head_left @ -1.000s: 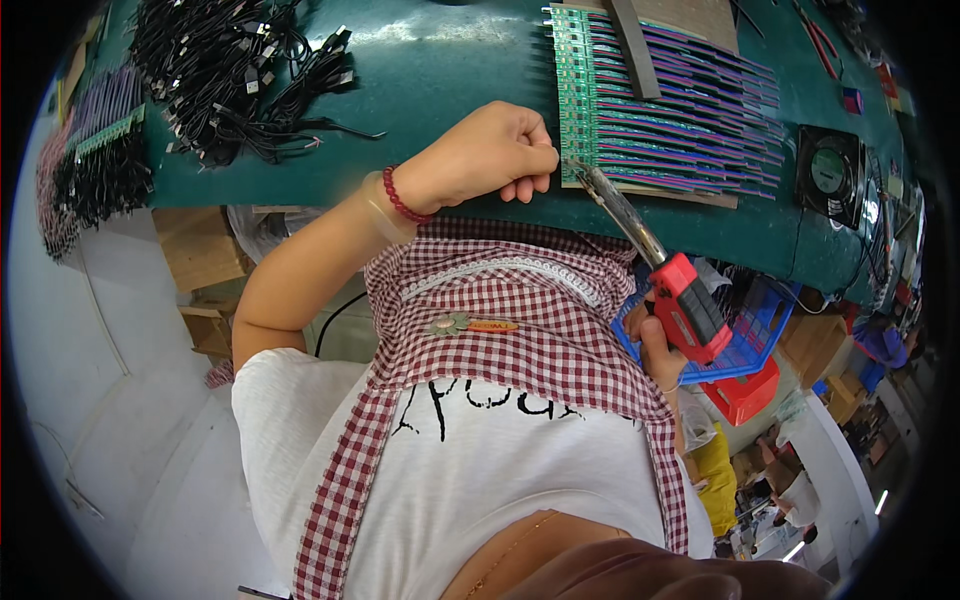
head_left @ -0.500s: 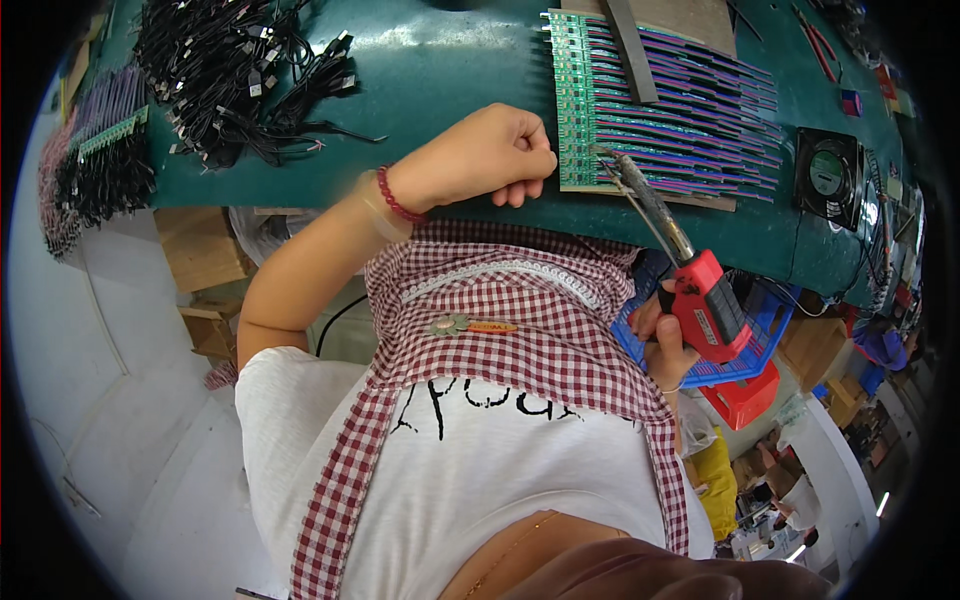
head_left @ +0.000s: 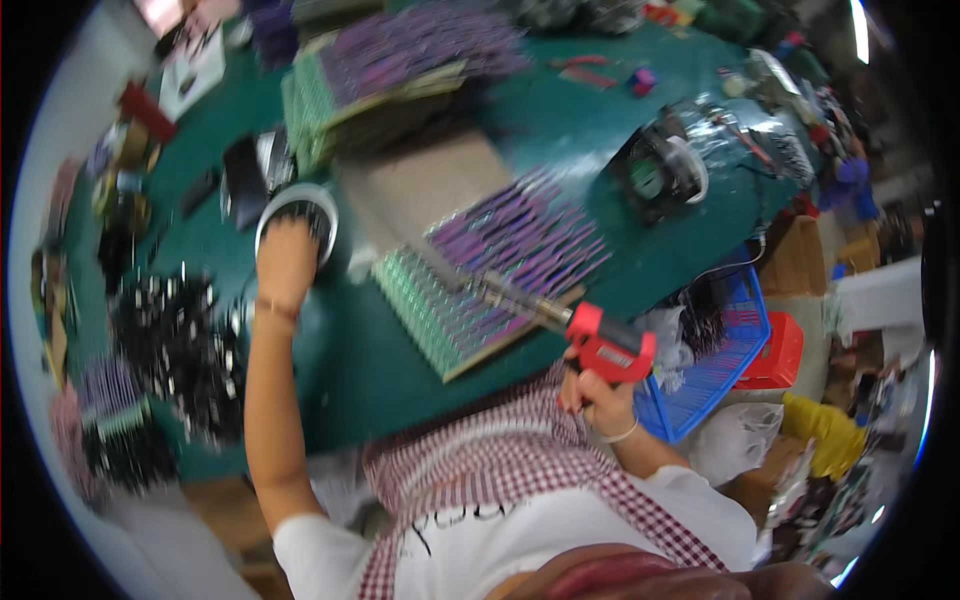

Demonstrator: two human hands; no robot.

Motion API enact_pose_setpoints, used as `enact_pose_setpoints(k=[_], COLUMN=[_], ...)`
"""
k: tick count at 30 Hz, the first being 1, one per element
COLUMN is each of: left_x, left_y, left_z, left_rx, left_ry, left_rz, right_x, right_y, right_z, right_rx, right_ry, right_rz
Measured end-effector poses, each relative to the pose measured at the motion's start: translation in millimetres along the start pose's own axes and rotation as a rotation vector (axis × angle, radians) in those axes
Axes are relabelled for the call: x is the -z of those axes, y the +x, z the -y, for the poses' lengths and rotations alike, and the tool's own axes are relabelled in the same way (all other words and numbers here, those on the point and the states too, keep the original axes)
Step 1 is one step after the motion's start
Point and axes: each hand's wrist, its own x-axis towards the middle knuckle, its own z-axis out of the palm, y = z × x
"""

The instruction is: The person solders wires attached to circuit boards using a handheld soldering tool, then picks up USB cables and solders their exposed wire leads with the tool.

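Note:
My left hand reaches down into a round white tub with dark contents. Its fingers are hidden inside, so their grip cannot be made out. In my right hand is a red soldering gun, held by its handle. The gun's metal tip points left, over a panel of small green circuit boards with rows of purple and dark wires. A flat grey bar lies across the panel. Motion blurs much of the picture.
Stacked wired panels stand at the back. Black cables are heaped at the left. A small black fan sits on the green table at the right, with red-handled pliers beyond. A blue basket is below the table's edge.
My left hand has gone from beside the panel, fingers curled, forward and left into the white tub. The right hand still holds the soldering gun, now turned more sideways. The view has swung and shows more table.

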Motion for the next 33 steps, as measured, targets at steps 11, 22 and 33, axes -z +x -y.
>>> enact_pose_setpoints(k=[11,22,33], left_x=[24.2,72.8,91.8], left_y=[4.2,-31.6,-135.3], left_z=[6.6,-48.6,-169.3], left_rx=[0.028,0.027,-0.069], left_ry=[-0.297,-0.964,-1.564], left_rz=[-0.158,-0.048,0.233], right_x=[-2.6,-17.2,-49.2], right_y=[9.3,10.5,6.1], right_z=[21.9,22.4,15.0], right_rx=[0.022,0.117,0.098], right_ry=[0.116,0.254,0.089], right_rz=[-0.009,-0.022,0.23])
